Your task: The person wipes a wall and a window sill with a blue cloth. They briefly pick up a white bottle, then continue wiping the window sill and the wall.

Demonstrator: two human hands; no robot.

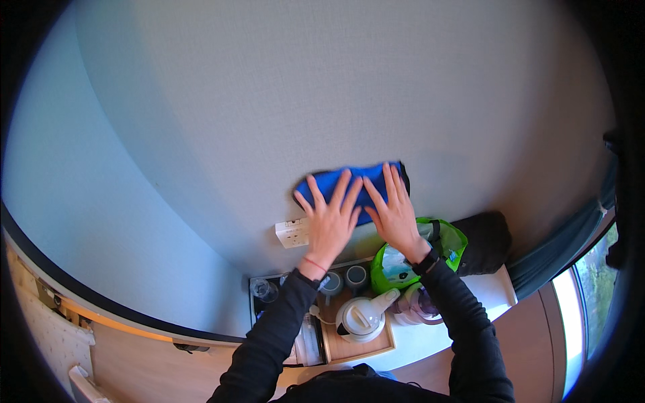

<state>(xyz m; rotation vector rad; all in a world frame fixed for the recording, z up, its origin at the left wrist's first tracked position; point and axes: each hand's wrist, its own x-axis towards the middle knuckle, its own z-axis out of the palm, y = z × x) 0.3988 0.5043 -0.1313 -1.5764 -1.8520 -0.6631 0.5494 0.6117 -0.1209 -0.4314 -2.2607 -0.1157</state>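
A blue cloth (327, 181) with a dark edge lies flat against the grey textured wall (322, 101). Both my palms press on it with the fingers spread. My left hand (332, 216) covers its left and middle part, just right of a white wall socket (292, 233). On the cloth's right part rests my right hand (395, 216), its fingertips near the upper edge. The two hands are close together, and neither grips the cloth. Part of the cloth is hidden under them.
Below stands a white counter (421, 347) with a white electric kettle (360, 320) on a wooden tray (347, 352), grey mugs (357, 276), a drinking glass (264, 289), a green-edged bag (379, 267) and a dark furry item (486, 242). A curtain (559, 247) hangs at the right.
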